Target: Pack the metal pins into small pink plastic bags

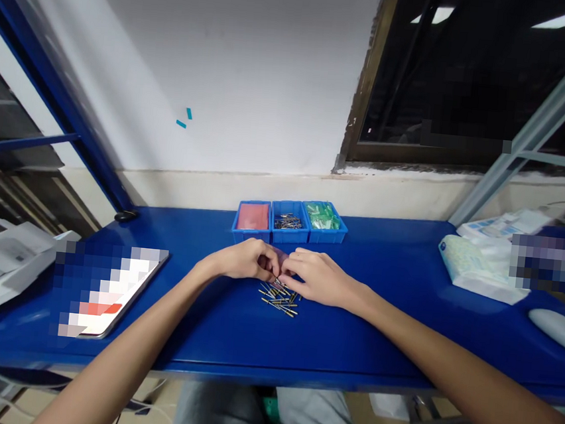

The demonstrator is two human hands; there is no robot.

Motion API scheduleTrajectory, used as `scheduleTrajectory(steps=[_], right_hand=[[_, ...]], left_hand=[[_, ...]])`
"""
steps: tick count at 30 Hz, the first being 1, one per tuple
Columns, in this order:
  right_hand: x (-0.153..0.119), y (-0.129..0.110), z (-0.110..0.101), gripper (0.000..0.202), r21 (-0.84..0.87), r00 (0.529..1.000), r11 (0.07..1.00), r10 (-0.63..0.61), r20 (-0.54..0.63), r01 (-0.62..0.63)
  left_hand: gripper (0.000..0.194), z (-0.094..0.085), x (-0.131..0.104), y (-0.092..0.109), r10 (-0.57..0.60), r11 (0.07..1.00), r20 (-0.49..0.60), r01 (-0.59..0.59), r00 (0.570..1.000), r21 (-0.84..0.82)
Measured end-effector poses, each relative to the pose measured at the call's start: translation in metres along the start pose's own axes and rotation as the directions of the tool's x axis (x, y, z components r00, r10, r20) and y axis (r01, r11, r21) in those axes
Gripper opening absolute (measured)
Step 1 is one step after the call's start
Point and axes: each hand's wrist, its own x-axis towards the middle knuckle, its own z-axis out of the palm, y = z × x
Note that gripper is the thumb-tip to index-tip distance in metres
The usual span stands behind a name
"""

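Note:
My left hand [252,260] and my right hand [319,277] meet over the middle of the blue table, fingers curled and pinched close together. Between them shows a small translucent pink plastic bag [282,257], partly hidden by the fingers, which appear to grip it from both sides. Right below the fingertips lies a loose pile of thin metal rivets [280,300] with brass-coloured ends, and one or more touch the fingers. Behind the hands stand three blue bins: pink bags [253,216] fill the left one, loose rivets [289,222] the middle one, green-tinted packets [322,216] the right one.
A tablet-like device with a lit screen [103,308] lies at the left, near white power gear [12,266]. On the right are a pack of tissues [481,268] and a white rounded object [563,331]. The table's front edge [267,374] runs above my lap.

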Motion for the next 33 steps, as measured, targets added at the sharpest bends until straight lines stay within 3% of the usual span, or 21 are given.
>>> scheduleTrajectory(steps=[6, 16, 24, 27, 30, 33], right_hand=[[0.0, 0.001, 0.0, 0.024, 0.044, 0.997, 0.996, 0.078, -0.03, -0.076], [0.001, 0.004, 0.001, 0.015, 0.116, 0.975, 0.974, 0.205, -0.09, -0.194], [0.002, 0.009, 0.004, 0.012, 0.154, 0.954, 0.961, 0.254, -0.157, -0.23], [0.002, 0.011, 0.005, 0.014, 0.195, 0.944, 0.949, 0.28, -0.175, -0.246], [0.003, 0.013, 0.007, 0.017, 0.238, 0.915, 0.924, 0.349, -0.203, -0.3], [0.006, 0.014, 0.008, 0.017, 0.312, 0.883, 0.888, 0.415, -0.22, -0.339]], left_hand=[[0.013, 0.002, 0.001, -0.001, -0.007, 0.997, -0.118, 0.015, 0.993, 0.074], [0.011, 0.009, 0.008, -0.003, -0.037, 0.998, -0.207, 0.023, 0.978, -0.065], [0.015, 0.013, 0.011, -0.001, 0.037, 0.998, -0.369, -0.051, 0.929, -0.026], [0.012, 0.014, 0.012, 0.001, 0.08, 0.997, -0.452, -0.062, 0.889, 0.053], [0.014, 0.015, 0.012, 0.002, 0.199, 0.968, -0.557, -0.072, 0.806, 0.242], [0.017, 0.015, 0.01, 0.002, 0.32, 0.906, -0.563, -0.073, 0.762, 0.416]])
